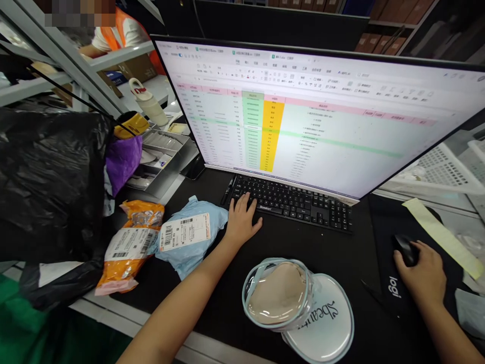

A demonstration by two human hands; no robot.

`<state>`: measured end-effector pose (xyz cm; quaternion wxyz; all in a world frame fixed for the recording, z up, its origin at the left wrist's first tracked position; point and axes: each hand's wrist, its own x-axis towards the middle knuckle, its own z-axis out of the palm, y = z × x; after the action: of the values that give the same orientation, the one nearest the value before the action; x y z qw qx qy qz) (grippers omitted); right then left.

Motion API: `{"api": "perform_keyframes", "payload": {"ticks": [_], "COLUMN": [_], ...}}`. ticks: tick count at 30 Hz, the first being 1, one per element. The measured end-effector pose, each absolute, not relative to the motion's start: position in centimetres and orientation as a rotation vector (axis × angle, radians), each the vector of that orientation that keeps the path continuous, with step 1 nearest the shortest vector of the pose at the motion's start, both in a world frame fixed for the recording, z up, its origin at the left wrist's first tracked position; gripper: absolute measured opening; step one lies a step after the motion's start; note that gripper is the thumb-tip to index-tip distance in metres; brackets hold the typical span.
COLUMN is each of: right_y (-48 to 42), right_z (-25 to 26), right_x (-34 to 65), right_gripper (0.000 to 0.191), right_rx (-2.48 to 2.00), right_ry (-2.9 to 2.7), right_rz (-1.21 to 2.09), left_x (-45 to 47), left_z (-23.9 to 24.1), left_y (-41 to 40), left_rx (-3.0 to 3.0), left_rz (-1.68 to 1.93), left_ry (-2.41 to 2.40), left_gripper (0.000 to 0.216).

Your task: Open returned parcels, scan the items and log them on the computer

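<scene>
My left hand (242, 222) lies with its fingers spread over the left end of a black keyboard (290, 202). Its palm is beside a light blue mailing bag (189, 230) with a white label. On the dark mouse pad (390, 253) my right hand (424, 270) is curled over a black computer mouse (405, 250). Between my arms sits a round clear pouch (278, 293) with a beige item inside, its white lettered lid (326, 318) folded out to the right. A monitor (322, 121) behind the keyboard displays a spreadsheet.
An orange parcel (131, 245) and a large black plastic bag (49, 187) are at the left. Behind them stand a grey organizer (162, 167), a phone (193, 167) and a cream bottle (149, 103). White baskets (439, 169) and a yellowish strip (443, 237) are at right. Someone in an orange vest (121, 30) is beyond the shelf.
</scene>
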<state>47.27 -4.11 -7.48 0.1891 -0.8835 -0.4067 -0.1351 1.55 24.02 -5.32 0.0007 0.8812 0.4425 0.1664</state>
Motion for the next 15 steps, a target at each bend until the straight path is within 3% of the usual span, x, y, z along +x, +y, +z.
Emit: {"api": "perform_keyframes", "payload": {"ticks": [15], "right_y": [-4.50], "right_z": [-7.96], "right_x": [47.25], "right_gripper": [0.072], "right_rx": [-2.451], "right_ry": [-1.186], "right_rz": [-0.484], "left_x": [1.62], "left_z": [-5.24], "left_y": [23.87], "left_rx": [2.738], "left_rz": [0.553], "left_ry": [1.448], "left_gripper": [0.054]}}
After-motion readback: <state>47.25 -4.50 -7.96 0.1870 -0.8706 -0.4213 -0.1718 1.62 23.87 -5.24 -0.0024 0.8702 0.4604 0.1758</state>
